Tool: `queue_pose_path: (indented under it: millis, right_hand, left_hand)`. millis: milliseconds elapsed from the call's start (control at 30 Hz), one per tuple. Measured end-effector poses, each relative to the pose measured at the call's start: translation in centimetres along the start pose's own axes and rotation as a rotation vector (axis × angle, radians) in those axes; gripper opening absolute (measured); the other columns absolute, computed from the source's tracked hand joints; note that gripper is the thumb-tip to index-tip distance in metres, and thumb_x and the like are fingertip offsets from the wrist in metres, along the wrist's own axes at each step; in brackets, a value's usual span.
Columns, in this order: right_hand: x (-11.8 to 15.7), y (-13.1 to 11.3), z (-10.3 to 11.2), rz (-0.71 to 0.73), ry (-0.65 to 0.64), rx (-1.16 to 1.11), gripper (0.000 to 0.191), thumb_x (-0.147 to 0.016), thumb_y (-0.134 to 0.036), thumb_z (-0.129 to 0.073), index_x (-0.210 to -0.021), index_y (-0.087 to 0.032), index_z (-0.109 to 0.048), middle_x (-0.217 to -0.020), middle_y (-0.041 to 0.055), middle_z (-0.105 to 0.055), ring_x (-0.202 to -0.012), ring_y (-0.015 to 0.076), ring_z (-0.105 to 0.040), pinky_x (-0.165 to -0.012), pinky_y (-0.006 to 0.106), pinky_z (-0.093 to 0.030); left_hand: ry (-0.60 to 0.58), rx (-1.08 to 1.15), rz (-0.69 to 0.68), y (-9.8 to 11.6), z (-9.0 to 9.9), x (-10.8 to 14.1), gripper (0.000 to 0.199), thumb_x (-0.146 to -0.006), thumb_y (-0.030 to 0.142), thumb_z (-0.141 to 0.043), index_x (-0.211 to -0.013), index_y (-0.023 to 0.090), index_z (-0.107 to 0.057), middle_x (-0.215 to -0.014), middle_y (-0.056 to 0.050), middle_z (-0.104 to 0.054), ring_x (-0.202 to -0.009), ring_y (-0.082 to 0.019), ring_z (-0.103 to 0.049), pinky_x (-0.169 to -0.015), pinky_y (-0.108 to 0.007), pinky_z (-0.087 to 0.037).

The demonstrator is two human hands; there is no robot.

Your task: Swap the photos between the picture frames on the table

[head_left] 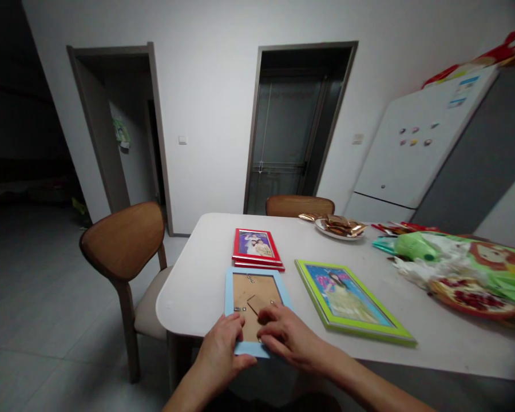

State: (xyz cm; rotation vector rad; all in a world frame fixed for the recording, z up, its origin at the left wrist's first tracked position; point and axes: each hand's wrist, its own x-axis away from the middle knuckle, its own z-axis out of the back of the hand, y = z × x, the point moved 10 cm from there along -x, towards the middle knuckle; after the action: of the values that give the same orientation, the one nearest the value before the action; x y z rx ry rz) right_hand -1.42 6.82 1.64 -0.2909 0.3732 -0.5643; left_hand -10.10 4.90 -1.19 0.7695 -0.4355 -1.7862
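Note:
A light-blue picture frame (229,292) lies face down near the table's front edge, its brown backing board (257,284) showing. Small metal clips and a bent stand piece are on the board. My left hand (225,349) grips the frame's lower left corner, thumb along the bottom border. My right hand (289,337) is closed over the lower right side, bent fingertips against the board beside a small metal clip; what lies under them is partly hidden. Just behind are stacked red picture frames (260,264). To the right lies a green picture frame (356,300), photo side up.
The white table (193,274) has a rounded left corner. A plate (340,233) of gold packets stands at the back. Right of the green frame are plastic bags (416,246) and a dish of opened pomegranate (472,297). Wooden chairs (124,240) stand left and behind.

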Motion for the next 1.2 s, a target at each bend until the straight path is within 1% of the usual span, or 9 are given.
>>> queue_pose_path:
  millis: [100, 267, 467, 667, 833, 967, 1033, 1100, 1200]
  right_hand:
    - [1.7, -1.0, -0.3, 0.016, -0.013, 0.097, 0.016, -0.078, -0.023, -0.046, -0.083, -0.023, -0.061, -0.095, 0.0034, -0.052, -0.092, 0.0172, -0.043, -0.081, 0.032, -0.033]
    - [1.6, -1.1, -0.8, 0.004, -0.018, 0.162, 0.018, -0.076, -0.03, -0.049, -0.092, -0.026, -0.057, -0.097, 0.0027, -0.049, -0.094, 0.018, -0.039, -0.085, 0.034, -0.03]
    - [1.9, -0.9, -1.5, 0.034, -0.077, 0.191, 0.046, -0.062, -0.033, -0.063, -0.106, -0.029, -0.051, -0.107, 0.0039, -0.047, -0.1, 0.0222, -0.037, -0.087, 0.038, -0.029]
    - [2.5, -0.8, -0.9, 0.012, 0.025, 0.059, 0.052, -0.063, -0.028, -0.06, -0.113, -0.025, -0.048, -0.116, 0.0069, -0.046, -0.109, 0.0228, -0.037, -0.092, 0.039, -0.029]
    - [3.7, 3.2, 3.1, -0.221, 0.411, -0.188, 0.047, -0.073, -0.028, -0.048, -0.119, -0.02, -0.043, -0.119, 0.0107, -0.046, -0.11, 0.0208, -0.04, -0.094, 0.038, -0.032]
    - [6.9, 8.9, 4.8, -0.56, 0.733, -0.507, 0.043, -0.073, -0.035, -0.045, -0.113, -0.017, -0.047, -0.111, 0.011, -0.052, -0.098, 0.0205, -0.05, -0.08, 0.034, -0.042]
    - [8.2, 10.6, 3.2, -0.724, 0.806, -0.758, 0.047, -0.071, -0.04, -0.046, -0.113, -0.016, -0.046, -0.107, 0.0115, -0.054, -0.093, 0.0203, -0.053, -0.073, 0.032, -0.045]
    - [7.8, 10.4, 0.2, -0.818, 0.766, -1.062, 0.054, -0.07, -0.044, -0.048, -0.116, -0.016, -0.041, -0.102, 0.0119, -0.057, -0.084, 0.0194, -0.057, -0.066, 0.03, -0.046]
    - [5.5, 8.0, -2.6, -0.749, 0.676, -1.436, 0.06, -0.072, -0.046, -0.047, -0.123, -0.019, -0.031, -0.096, 0.0099, -0.06, -0.074, 0.0179, -0.06, -0.059, 0.03, -0.046]
  left_hand:
    - [-0.014, -0.001, 0.007, 0.1, 0.1, -0.1, 0.045, -0.052, 0.023, -0.075, -0.094, 0.019, -0.059, -0.102, -0.006, -0.061, -0.105, -0.024, -0.049, -0.093, -0.038, -0.036]
    - [-0.056, -0.014, 0.047, -0.4, 0.3, -0.2, 0.042, -0.051, 0.021, -0.074, -0.091, 0.018, -0.059, -0.112, -0.009, -0.056, -0.109, -0.023, -0.046, -0.095, -0.037, -0.033]
    - [-0.091, -0.025, 0.051, -0.7, 0.6, -0.2, 0.03, -0.054, 0.019, -0.071, -0.082, 0.018, -0.059, -0.115, -0.01, -0.054, -0.113, -0.022, -0.044, -0.093, -0.033, -0.035]
    - [-0.091, -0.168, 0.0, 1.6, -0.2, -0.4, 0.044, -0.056, 0.018, -0.069, -0.097, 0.018, -0.055, -0.107, -0.009, -0.059, -0.109, -0.024, -0.046, -0.096, -0.044, -0.029]
    - [-0.174, -0.278, -0.058, 4.1, -3.6, -1.2, 0.047, -0.054, 0.006, -0.063, -0.099, 0.015, -0.053, -0.125, -0.015, -0.045, -0.119, -0.03, -0.035, -0.098, -0.051, -0.024]
    - [-0.059, -0.108, -0.07, 5.2, -2.3, -2.0, 0.033, -0.058, 0.001, -0.055, -0.088, 0.015, -0.053, -0.123, -0.016, -0.046, -0.116, -0.028, -0.039, -0.096, -0.047, -0.03]
    - [0.074, 0.095, -0.065, 6.1, -0.2, -2.4, 0.02, -0.066, 0.009, -0.053, -0.083, 0.018, -0.052, -0.121, -0.013, -0.048, -0.114, -0.027, -0.042, -0.095, -0.045, -0.032]
    - [0.23, 0.367, -0.038, 7.1, 1.8, -2.9, 0.01, -0.073, 0.018, -0.049, -0.084, 0.019, -0.049, -0.116, -0.011, -0.052, -0.11, -0.024, -0.046, -0.092, -0.041, -0.036]
    - [0.343, 0.784, 0.03, 8.2, 2.3, -4.0, 0.019, -0.077, 0.03, -0.047, -0.091, 0.017, -0.045, -0.102, -0.01, -0.058, -0.096, -0.021, -0.056, -0.083, -0.035, -0.044]
